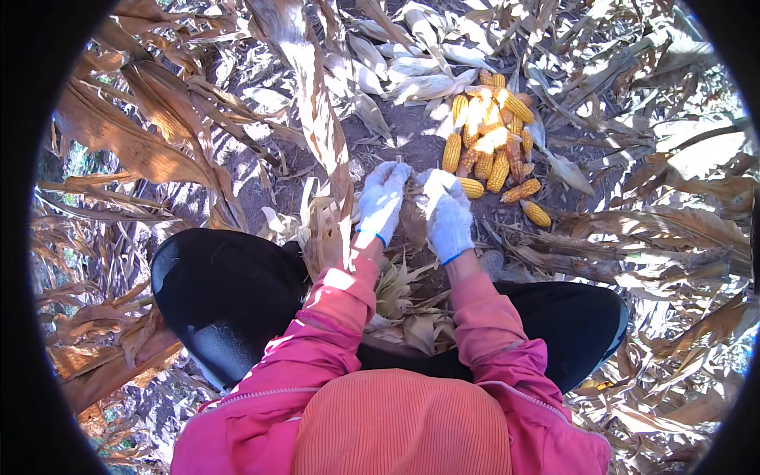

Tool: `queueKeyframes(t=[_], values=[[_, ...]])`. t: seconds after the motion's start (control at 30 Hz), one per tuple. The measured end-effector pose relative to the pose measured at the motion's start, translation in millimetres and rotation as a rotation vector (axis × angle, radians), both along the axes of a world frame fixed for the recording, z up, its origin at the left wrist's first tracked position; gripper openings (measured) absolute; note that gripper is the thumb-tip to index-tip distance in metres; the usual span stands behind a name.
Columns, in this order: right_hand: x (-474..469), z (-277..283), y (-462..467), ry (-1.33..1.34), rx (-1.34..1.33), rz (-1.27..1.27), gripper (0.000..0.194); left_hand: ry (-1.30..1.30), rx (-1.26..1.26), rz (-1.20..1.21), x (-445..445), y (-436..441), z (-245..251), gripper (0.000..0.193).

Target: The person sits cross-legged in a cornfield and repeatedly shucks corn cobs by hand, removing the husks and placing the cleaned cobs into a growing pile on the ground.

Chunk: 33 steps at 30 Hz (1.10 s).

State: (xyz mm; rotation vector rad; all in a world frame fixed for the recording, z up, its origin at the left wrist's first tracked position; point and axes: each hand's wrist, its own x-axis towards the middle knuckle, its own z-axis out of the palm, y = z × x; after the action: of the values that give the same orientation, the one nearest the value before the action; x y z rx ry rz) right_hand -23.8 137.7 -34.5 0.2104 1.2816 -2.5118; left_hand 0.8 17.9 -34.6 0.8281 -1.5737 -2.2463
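In white knit gloves, my left hand (384, 199) and my right hand (445, 211) are close together, fingers curled inward. Between them shows a piece of dry brown corn husk (414, 217), gripped from both sides. The gloves hide most of what the fingers hold, so I cannot tell whether an ear is inside. Just beyond my right hand lies a pile of husked yellow corn ears (497, 169), and one ear (471, 188) reaches close to that glove. Pale loose husks (401, 288) lie below my hands, between my legs.
A long dry corn leaf (323, 127) hangs down beside my left forearm. Brown leaning stalks and leaves (136, 133) crowd the left side. Husks (424, 74) cover the soil ahead, and more dry stalks (641, 237) lie at the right. My bent knees (222, 297) flank the work spot.
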Motion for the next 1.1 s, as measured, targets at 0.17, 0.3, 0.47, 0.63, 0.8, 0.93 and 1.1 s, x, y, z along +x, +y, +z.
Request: queueKeyframes(t=[0.17,0.3,0.47,0.63,0.8,0.93,1.1], values=[[-3,19,-9,0.241,0.123,0.122,0.023,0.109,-0.004,-0.009,-6,1,1,0.02],[11,33,-10,0.025,0.05,0.124,0.019,0.077,0.311,0.064,-3,-9,-2,0.02],[28,60,-3,-0.08,0.201,0.334,0.012,0.096,0.614,0.253,-3,-39,-28,0.026],[51,91,18,-0.16,0.33,0.442,0.008,0.19,0.607,0.344,-4,-54,-53,0.028],[65,102,34,-0.118,0.419,0.455,0.007,0.145,0.447,0.21,4,-52,-49,0.028],[82,126,75,-0.325,0.291,0.32,0.007,0.193,0.412,0.47,12,-113,-50,0.036],[89,119,117,-0.073,0.87,0.394,0.023,0.06,-0.246,0.435,6,-170,-61,0.043]])
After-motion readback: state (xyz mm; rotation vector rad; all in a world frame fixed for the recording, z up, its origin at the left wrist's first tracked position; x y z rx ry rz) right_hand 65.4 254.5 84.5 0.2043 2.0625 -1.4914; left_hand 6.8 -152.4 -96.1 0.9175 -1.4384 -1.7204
